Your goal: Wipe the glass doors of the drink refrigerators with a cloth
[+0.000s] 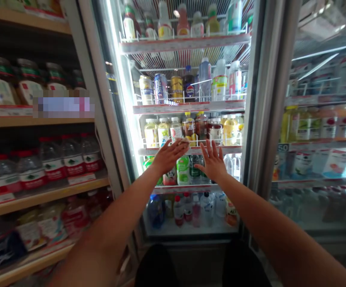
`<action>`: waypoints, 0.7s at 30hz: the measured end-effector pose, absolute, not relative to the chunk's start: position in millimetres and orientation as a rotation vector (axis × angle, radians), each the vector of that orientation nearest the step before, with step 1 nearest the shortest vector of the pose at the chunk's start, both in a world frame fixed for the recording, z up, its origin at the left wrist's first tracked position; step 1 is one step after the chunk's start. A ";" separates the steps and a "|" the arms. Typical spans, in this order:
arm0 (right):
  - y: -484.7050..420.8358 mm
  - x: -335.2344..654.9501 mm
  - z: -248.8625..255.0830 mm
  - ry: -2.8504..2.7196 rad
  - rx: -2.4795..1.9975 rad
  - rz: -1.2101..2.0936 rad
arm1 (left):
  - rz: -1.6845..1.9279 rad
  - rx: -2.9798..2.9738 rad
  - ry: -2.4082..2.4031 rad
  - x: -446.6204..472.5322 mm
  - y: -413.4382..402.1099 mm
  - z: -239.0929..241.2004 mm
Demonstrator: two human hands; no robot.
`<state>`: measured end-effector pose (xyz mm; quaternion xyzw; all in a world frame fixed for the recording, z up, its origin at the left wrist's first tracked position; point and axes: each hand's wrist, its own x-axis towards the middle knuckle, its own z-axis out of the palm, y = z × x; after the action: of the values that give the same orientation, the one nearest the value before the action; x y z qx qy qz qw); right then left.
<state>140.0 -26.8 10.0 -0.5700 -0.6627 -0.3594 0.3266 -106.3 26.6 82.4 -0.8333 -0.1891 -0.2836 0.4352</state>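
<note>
from the head camera, both arms reach into the lit fridge. the left hand is flat, fingers spread, holding nothing, its tips at a shelf edge. the right hand is just beside it on the right, fingers spread wide, holding nothing. a green bottle stands between the hands, under that shelf. water bottles sit on the left.

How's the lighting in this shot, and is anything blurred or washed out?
Head view: the open fridge is brightly lit, its left light strip blown out; the wooden shelves on the left sit dim and soft; the glass door on the right carries hazy reflections; frame edges bend.
</note>
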 end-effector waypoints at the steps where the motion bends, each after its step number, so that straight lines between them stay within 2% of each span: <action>1: -26.2 140.1 9.6 -1.737 -1.494 -0.937 | -0.761 -2.044 -0.547 -107.6 26.7 86.5; 5: -25.0 139.9 8.3 -1.740 -1.500 -0.913 | -1.112 -1.833 -0.905 -110.0 26.1 97.3; 10: -25.1 138.5 7.2 -1.724 -1.475 -0.913 | -0.663 -2.135 -0.462 -108.6 24.4 80.8; 15: -22.1 139.6 5.2 -1.729 -1.454 -0.910 | -1.075 -1.943 -0.800 -106.2 26.7 77.4; 21: -28.4 133.1 3.8 -1.693 -1.379 -0.851 | -0.906 -2.186 -0.553 -90.5 24.0 55.4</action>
<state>133.1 -28.4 3.8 -0.5421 -0.6658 -0.3345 0.3885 -90.5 24.0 55.4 -0.8432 -0.2133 -0.3495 0.3485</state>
